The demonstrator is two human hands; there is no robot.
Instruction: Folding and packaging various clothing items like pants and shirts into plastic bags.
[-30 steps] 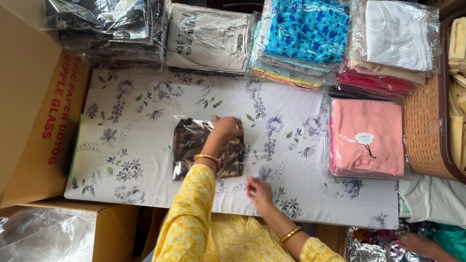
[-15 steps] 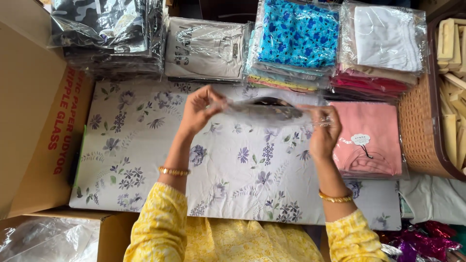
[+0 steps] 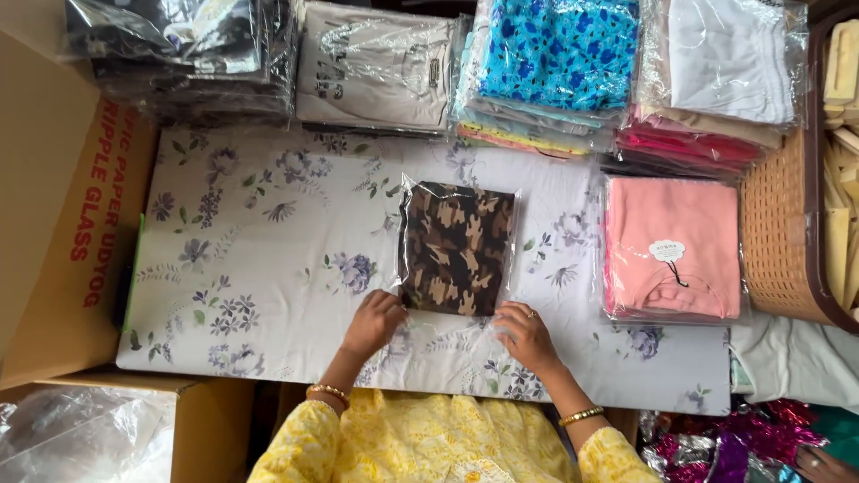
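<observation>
A folded camouflage-print garment in a clear plastic bag (image 3: 457,246) lies flat on the floral cloth-covered board (image 3: 259,259). My left hand (image 3: 374,324) rests on the bag's near left corner, fingers pressing the plastic flap down. At the near right corner my right hand (image 3: 525,336), wearing a ring, presses the same flap. Both wrists carry gold bangles, and yellow sleeves show at the bottom.
A bagged pink garment (image 3: 673,247) lies to the right. Stacks of bagged clothes line the far edge: dark (image 3: 179,54), beige (image 3: 376,63), blue floral (image 3: 555,63), white over pink (image 3: 725,63). A wicker basket (image 3: 778,233) stands right, cardboard boxes (image 3: 63,206) left.
The bagged camouflage garment, held up in the air between both hands half a second ago, now lies flat on the board. Both hands have come down to its near edge.
</observation>
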